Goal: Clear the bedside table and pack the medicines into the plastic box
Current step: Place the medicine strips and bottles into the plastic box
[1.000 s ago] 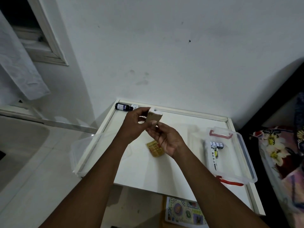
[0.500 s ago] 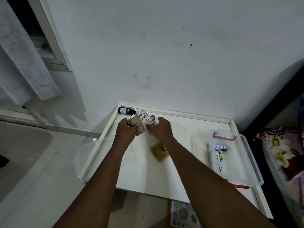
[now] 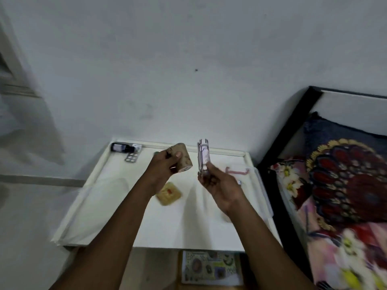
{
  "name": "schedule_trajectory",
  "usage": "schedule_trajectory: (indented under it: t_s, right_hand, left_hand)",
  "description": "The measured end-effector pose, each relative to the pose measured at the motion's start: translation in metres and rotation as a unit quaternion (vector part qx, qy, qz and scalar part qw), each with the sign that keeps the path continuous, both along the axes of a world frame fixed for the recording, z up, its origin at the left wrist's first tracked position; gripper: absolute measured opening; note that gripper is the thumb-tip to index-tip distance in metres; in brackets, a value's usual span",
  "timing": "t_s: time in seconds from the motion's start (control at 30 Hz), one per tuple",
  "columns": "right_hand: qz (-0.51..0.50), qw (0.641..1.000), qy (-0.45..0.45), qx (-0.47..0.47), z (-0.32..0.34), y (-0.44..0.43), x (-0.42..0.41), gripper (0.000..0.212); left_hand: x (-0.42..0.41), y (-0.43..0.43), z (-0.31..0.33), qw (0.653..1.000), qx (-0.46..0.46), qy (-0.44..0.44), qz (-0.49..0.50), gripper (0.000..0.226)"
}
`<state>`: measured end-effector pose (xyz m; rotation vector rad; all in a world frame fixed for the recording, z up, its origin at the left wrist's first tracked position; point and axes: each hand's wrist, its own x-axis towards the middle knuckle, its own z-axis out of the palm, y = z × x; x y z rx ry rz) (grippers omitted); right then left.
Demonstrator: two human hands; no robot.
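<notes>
My left hand [image 3: 165, 164] grips a tan roll [image 3: 182, 159], right hand [image 3: 217, 183] holds a small bottle [image 3: 203, 158] upright mid-frame, both lifted off the tabletop [image 3: 117, 204] for packing.

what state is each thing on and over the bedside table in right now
left hand: closed on tan box, lifted
right hand: holding white bottle upright, lifted
dark bottle: lying on its side by the wall
blister strip: flat on table
yellow packet: flat on table
plastic box: open, partly hidden
</notes>
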<state>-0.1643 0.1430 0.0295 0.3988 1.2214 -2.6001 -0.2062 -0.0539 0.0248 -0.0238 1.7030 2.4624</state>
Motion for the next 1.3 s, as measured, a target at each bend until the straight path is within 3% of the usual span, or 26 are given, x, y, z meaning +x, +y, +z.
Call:
schedule_trajectory:
  t_s: [0.07, 0.13, 0.23, 0.3, 0.43, 0.5, 0.57, 0.6, 0.73, 0.83, 0.9, 0.97, 1.0, 1.07, 1.1, 1.17, 1.2, 1.23, 1.3]
  right_hand:
    - [-0.024, 0.999, 0.023, 0.037, -0.003, 0.027, 0.025, 0.009]
    - [-0.055, 0.984, 0.082, 0.152, -0.007, 0.044, 0.038, 0.012]
    - [-0.124, 0.921, 0.193, 0.315, -0.006, 0.07, 0.037, 0.033]
    - [-0.154, 0.9, 0.242, 0.329, 0.0, 0.081, 0.033, 0.042]
    - [-0.149, 0.9, 0.275, 0.303, 0.01, 0.088, 0.03, 0.043]
    - [-0.151, 0.938, 0.221, 0.222, 0.016, 0.089, 0.029, 0.035]
    - [-0.1, 0.989, 0.088, 0.061, 0.025, 0.094, 0.028, 0.024]
    - [-0.052, 0.998, 0.018, -0.015, 0.03, 0.098, 0.028, 0.027]
    - [0.07, 0.958, -0.131, -0.245, 0.043, 0.107, 0.036, 0.045]
    - [0.077, 0.927, -0.175, -0.322, 0.051, 0.105, 0.032, 0.04]
    - [0.07, 0.926, -0.184, -0.321, 0.054, 0.102, 0.03, 0.041]
    - [0.069, 0.955, -0.174, -0.232, 0.055, 0.098, 0.03, 0.041]
    - [0.061, 0.975, -0.163, -0.137, 0.052, 0.098, 0.031, 0.037]
    - [0.021, 0.982, -0.112, 0.152, 0.044, 0.107, 0.033, 0.022]
    - [0.003, 0.945, -0.074, 0.319, 0.04, 0.115, 0.035, 0.016]
    - [-0.009, 0.81, -0.037, 0.585, 0.031, 0.136, 0.039, 0.015]
    - [-0.004, 0.749, -0.048, 0.661, 0.029, 0.144, 0.04, 0.019]
    - [0.005, 0.709, -0.067, 0.702, 0.027, 0.15, 0.04, 0.022]
    - [0.015, 0.683, -0.075, 0.727, 0.024, 0.15, 0.037, 0.03]
  left_hand:
    - [0.004, 0.033, 0.004, 0.999, 0.02, -0.002, -0.036, 0.025]
    - [0.008, 0.053, 0.004, 0.999, 0.018, -0.001, -0.045, 0.023]
    - [0.015, 0.073, -0.002, 0.999, 0.005, -0.009, -0.051, 0.022]
    - [0.017, 0.078, -0.005, 0.998, -0.016, -0.008, -0.061, 0.022]
    - [0.015, 0.082, -0.005, 0.997, -0.027, 0.003, -0.072, 0.024]
    - [0.012, 0.082, -0.004, 0.997, -0.017, 0.003, -0.073, 0.023]
    - [0.009, 0.084, -0.005, 0.997, -0.009, -0.007, -0.074, 0.022]
    - [0.009, 0.086, -0.006, 0.997, -0.005, -0.013, -0.074, 0.022]
    - [0.008, 0.092, -0.007, 0.997, 0.003, -0.037, -0.071, 0.021]
    - [0.007, 0.091, -0.005, 0.996, 0.012, -0.041, -0.073, 0.018]
    - [0.006, 0.09, -0.003, 0.996, 0.017, -0.043, -0.07, 0.019]
    - [0.006, 0.089, -0.003, 0.996, 0.012, -0.043, -0.072, 0.018]
    - [0.007, 0.088, -0.003, 0.996, 0.007, -0.042, -0.074, 0.016]
    - [0.007, 0.086, -0.004, 0.996, -0.003, -0.042, -0.082, 0.016]
    - [0.008, 0.086, -0.005, 0.995, -0.007, -0.044, -0.084, 0.017]
    - [0.008, 0.087, -0.005, 0.995, -0.019, -0.044, -0.084, 0.02]
    - [0.009, 0.089, -0.005, 0.995, -0.025, -0.044, -0.082, 0.022]
    - [0.009, 0.092, -0.005, 0.995, -0.029, -0.046, -0.081, 0.024]
    - [0.009, 0.099, -0.005, 0.995, -0.034, -0.05, -0.079, 0.028]
